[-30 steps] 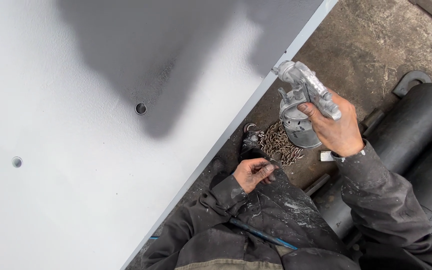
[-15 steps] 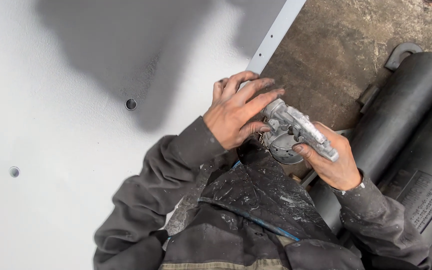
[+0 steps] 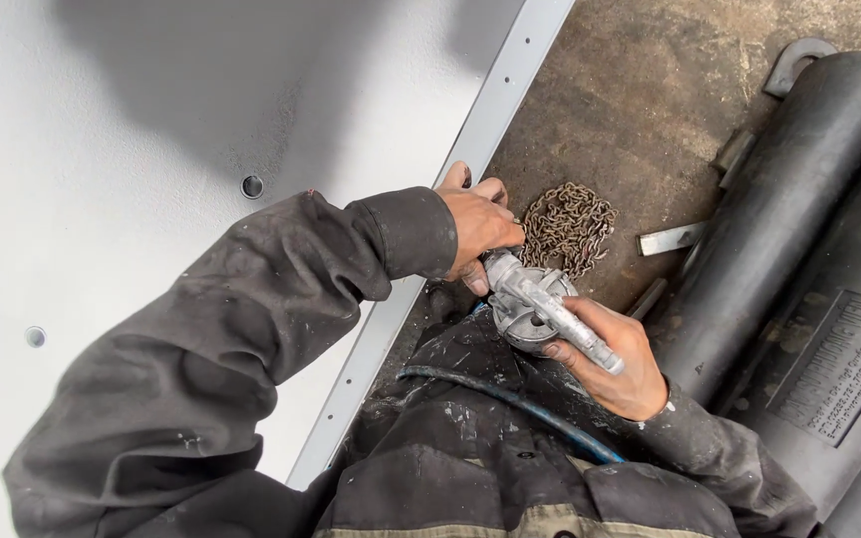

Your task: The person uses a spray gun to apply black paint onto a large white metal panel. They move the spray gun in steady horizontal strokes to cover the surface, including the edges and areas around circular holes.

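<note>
My right hand [image 3: 618,361] grips a silver spray gun [image 3: 540,304] by its handle, low over my lap. My left hand [image 3: 477,227] reaches across and closes its fingers on the front end of the gun, near the nozzle. A blue hose [image 3: 510,401] runs from under the gun across my dark trousers. A large white-grey painted panel [image 3: 151,149] with a pale edge strip [image 3: 495,115] fills the left side; my left sleeve lies over it.
A heap of rusty chain [image 3: 570,224] lies on the dirty floor just beyond the hands. Big black cylindrical tanks [image 3: 799,249] stand at the right, with a flat metal piece [image 3: 672,239] beside them. The panel has small round holes [image 3: 252,186].
The spray gun came down from beside the panel edge to my lap. My left hand rose from my knee and took hold of the gun's front end.
</note>
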